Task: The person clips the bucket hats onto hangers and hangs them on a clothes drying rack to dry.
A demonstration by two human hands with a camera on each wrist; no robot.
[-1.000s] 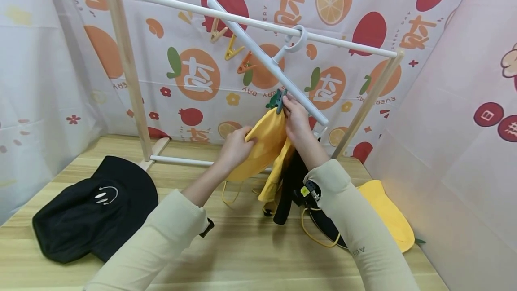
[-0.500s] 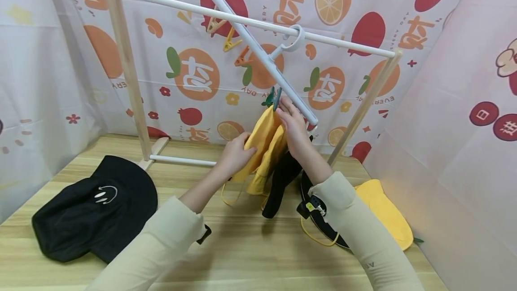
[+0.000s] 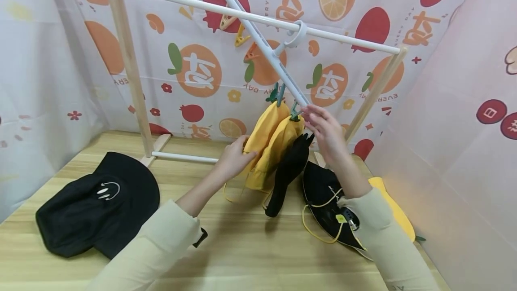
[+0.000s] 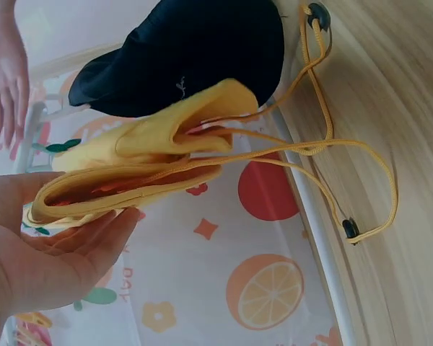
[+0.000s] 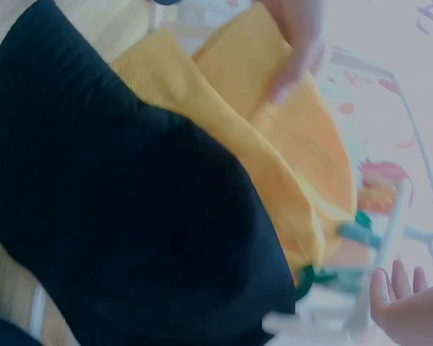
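Note:
A pale grey clip hanger (image 3: 268, 50) hooks over the rack's white rod (image 3: 258, 18) and slopes down to the right. Two yellow hats (image 3: 262, 129) hang side by side from its green clips (image 3: 277, 94). Beyond them a black hat (image 3: 288, 169) hangs near the hanger's lower end. My left hand (image 3: 235, 158) pinches the nearer yellow hat by its edge, thumb on one side and fingers on the other, as the left wrist view shows. My right hand (image 3: 329, 136), fingers extended, is close beside the hanger's lower end; whether it touches there I cannot tell.
A black cap (image 3: 125, 196) with a smiley lies on the table at left. At right lie a black hat (image 3: 323, 192) with a yellow cord and another yellow hat (image 3: 393, 208), partly behind my sleeve. Orange and yellow clips (image 3: 242, 37) hang from the hanger's far half.
My right hand has left the green clip on the nearer yellow hat and moved right to the hanger's end. The hanger has swung slightly. My left hand keeps its hold on the yellow hat.

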